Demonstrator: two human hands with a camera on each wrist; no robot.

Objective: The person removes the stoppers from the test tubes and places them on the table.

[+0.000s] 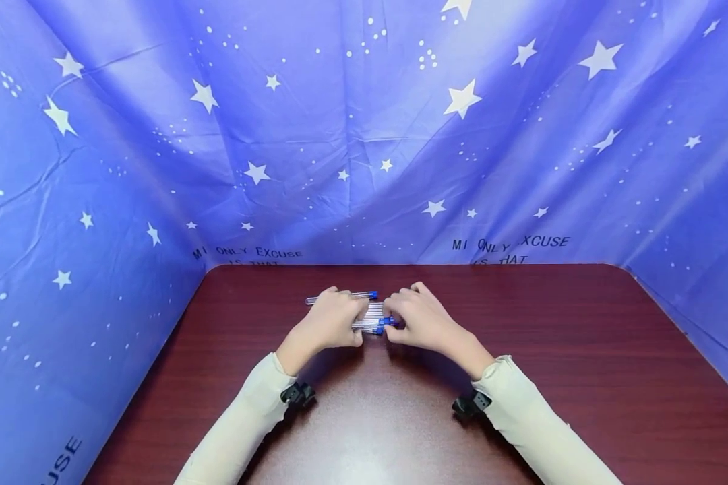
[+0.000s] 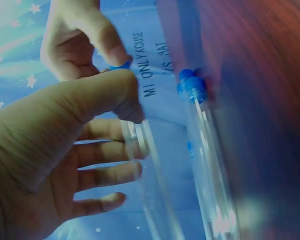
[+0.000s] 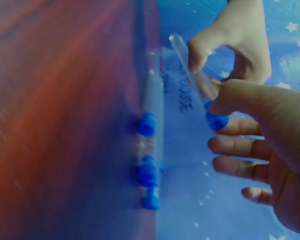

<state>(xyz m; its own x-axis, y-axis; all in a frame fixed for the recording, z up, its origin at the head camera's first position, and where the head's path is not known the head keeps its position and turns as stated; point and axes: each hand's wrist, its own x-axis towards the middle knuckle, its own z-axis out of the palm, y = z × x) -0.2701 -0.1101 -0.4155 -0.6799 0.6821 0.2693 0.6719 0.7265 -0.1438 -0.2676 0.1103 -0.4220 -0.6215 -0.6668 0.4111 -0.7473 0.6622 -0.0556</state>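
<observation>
Table (image 1: 522, 377) fills the lower frame; at centre I see my left hand (image 1: 330, 322) pinching a clear tube (image 3: 190, 75) and my right hand (image 1: 423, 322) pinching its blue cap (image 3: 216, 120), above the spare tubes (image 1: 374, 311). Twisting gently seems best, with the tube level.

Both hands meet at centre — left hand (image 1: 330, 322) and right hand (image 1: 421, 321) in a pinching grip.

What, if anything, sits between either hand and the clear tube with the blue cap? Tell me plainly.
Nothing visible does. The left hand pinches the clear tube by its body, and the right hand pinches its blue cap. The other capped tubes lie apart on the table.
</observation>
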